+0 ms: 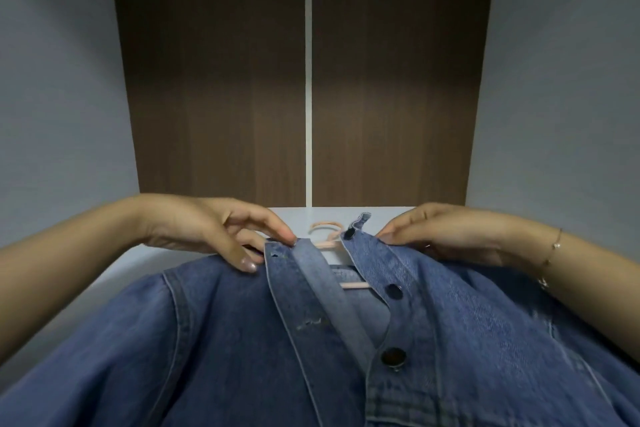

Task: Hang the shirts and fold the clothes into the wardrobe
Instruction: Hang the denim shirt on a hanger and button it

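Denim shirt [242, 340] on hanger, placket open, not hung yet.
Shirt fills 6 o'clock, flat on the pale shelf [138, 263]; pink hanger [327, 236] sits inside the neck, hook poking out at 12. Left hand [214, 230] pinches the buttonhole edge; right hand [446, 232] grips the button-side collar, fingertips hidden. Two snaps undone. Beyond: dark wardrobe back panel [225, 80], no rail visible, no other clothes in view.

A pale grey worktop [138, 262] runs back to a dark wood panel. A denim shirt [242, 350] lies spread across it, front open, with a pink hanger [325, 226] inside its neck, hook resting on the worktop.
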`<state>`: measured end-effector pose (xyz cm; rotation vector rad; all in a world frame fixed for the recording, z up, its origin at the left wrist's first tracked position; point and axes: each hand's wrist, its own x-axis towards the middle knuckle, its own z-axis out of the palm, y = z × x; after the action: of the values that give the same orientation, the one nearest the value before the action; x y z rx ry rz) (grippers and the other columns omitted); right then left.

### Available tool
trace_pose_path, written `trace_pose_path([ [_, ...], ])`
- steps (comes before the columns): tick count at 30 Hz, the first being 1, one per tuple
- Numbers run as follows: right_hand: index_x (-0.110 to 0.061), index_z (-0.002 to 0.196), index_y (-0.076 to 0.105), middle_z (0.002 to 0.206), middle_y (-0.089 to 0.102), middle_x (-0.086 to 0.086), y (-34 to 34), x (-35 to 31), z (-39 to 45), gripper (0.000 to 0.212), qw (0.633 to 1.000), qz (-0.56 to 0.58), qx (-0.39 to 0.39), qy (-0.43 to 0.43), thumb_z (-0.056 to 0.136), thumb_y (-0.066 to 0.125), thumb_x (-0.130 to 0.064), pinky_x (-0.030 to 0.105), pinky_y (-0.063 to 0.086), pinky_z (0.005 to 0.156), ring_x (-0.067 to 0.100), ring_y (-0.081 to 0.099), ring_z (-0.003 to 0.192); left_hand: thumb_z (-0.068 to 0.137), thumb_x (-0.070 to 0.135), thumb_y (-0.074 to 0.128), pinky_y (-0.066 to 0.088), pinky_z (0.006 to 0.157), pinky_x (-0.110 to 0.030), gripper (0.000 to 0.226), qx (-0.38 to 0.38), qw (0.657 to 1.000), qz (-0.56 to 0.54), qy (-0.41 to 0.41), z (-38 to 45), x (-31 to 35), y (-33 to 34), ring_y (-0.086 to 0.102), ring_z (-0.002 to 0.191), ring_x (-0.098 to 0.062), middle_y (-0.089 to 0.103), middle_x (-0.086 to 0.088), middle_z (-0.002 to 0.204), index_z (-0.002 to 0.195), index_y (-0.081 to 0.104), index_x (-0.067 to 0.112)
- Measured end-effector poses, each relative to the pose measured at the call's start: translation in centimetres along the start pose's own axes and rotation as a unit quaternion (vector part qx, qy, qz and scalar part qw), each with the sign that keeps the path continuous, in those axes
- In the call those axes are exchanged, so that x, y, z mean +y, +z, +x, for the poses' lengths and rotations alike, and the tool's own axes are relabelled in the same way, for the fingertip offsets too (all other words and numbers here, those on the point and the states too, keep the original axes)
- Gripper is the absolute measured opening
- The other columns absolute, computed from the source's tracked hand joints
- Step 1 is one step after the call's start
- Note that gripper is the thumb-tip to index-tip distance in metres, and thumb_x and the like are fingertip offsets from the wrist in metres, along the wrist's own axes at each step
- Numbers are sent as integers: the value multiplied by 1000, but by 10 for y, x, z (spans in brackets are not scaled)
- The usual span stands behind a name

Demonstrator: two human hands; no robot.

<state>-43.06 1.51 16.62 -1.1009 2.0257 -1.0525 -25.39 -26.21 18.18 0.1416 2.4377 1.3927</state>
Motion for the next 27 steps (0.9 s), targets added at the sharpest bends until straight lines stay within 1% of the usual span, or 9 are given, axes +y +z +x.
trace_pose_path([
  [1, -7, 100, 75, 100, 75, 7, 6, 1, 1, 20, 999, -26, 39, -20, 91, 64, -22, 22, 54, 80, 18, 69, 91, 83, -6, 69, 47, 102, -33, 49, 2, 1000, 9, 17, 1, -7, 0, 56, 125, -27, 59, -14, 133, 128, 57, 7],
  [3, -10, 88, 76, 88, 75, 3, 17, 2, 6, 22, 988, -88, 108, -63, 84, 72, -32, 20, 51, 77, 11, 67, 81, 79, 2, 73, 49, 97, -26, 33, 81, 994, 45, 64, 8, -15, 3, 59, 121, -24, 65, -8, 127, 111, 70, 10],
  [5, -10, 80, 72, 71, 69, -6, 24, 0, 13, 30, 975, -134, 147, -95, 79, 75, -39, 12, 44, 64, 1, 59, 67, 75, 8, 72, 52, 88, -20, 19, 150, 981, 69, 104, 15, -17, 5, 66, 110, -20, 70, -5, 116, 92, 77, 16],
  [9, -15, 73, 62, 58, 56, -12, 36, -6, 30, 31, 956, -214, 164, -116, 74, 79, -41, 11, 35, 53, -4, 47, 50, 76, 19, 71, 54, 78, -22, 13, 155, 977, 108, 96, 24, -3, 0, 69, 88, -18, 73, -13, 99, 87, 78, 18],
  [13, -17, 77, 65, 62, 56, -8, 45, -15, 42, 20, 924, -325, 154, -129, 78, 79, -31, 20, 39, 56, 2, 47, 52, 76, 30, 69, 46, 63, -18, 7, 144, 978, 115, 98, 44, 4, 6, 60, 67, -6, 69, 3, 74, 79, 74, 25],
  [17, -12, 74, 70, 74, 68, 3, 45, -19, 45, 24, 902, -398, 151, -68, 78, 72, -35, 33, 50, 69, 17, 63, 73, 88, 33, 61, 44, 67, -17, 19, 124, 982, 81, 118, 54, -13, 12, 55, 72, -7, 63, 2, 79, 86, 70, 17],
  [20, -7, 77, 73, 77, 69, 7, 41, -21, 48, 25, 922, -364, 130, -21, 78, 72, -32, 34, 52, 74, 20, 63, 73, 89, 30, 63, 42, 64, -12, 27, 136, 982, 61, 112, 59, -14, 15, 53, 67, -3, 63, 8, 74, 89, 67, 4],
  [24, -11, 75, 78, 80, 74, 7, 39, -16, 45, 2, 976, -192, 99, -13, 74, 79, -10, 28, 50, 83, 12, 63, 74, 83, 39, 65, 36, 64, -17, 22, 173, 974, 95, 113, 62, -12, 22, 45, 63, -8, 56, 1, 70, 77, 66, 19],
  [27, -16, 69, 76, 68, 71, -3, 35, -13, 40, 9, 971, -214, 105, -31, 76, 80, -19, 18, 47, 69, 2, 59, 63, 77, 40, 67, 39, 68, -23, 26, 179, 971, 72, 140, 60, -11, 23, 49, 67, -15, 60, -6, 72, 85, 68, 16],
])
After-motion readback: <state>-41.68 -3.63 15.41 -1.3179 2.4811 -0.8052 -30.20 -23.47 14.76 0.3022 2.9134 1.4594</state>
